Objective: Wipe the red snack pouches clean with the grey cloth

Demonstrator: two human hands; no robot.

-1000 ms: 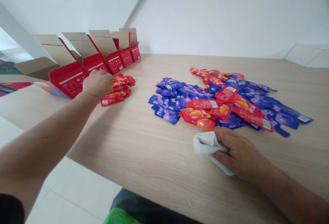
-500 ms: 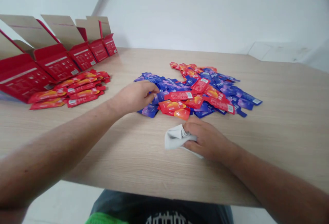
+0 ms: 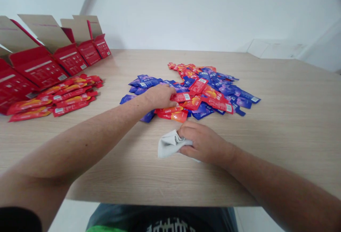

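Left hand (image 3: 161, 96) moved rightward | sachets (image 3: 182, 97) beneath (partly hidden) | grip unclear

Bright, diffuse light; soft, faint shadows.

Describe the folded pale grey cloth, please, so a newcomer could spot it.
On the light brown table, find the mixed red and blue sachet pile. Nearer the camera, the right hand grips the folded pale grey cloth, plain unlike the printed sachets.

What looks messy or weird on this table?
The heap of red and blue packets by the left hand looks messy: they lie jumbled at all angles, while the red packets beside the red boxes are lined up. I can't see anything spilled or torn.
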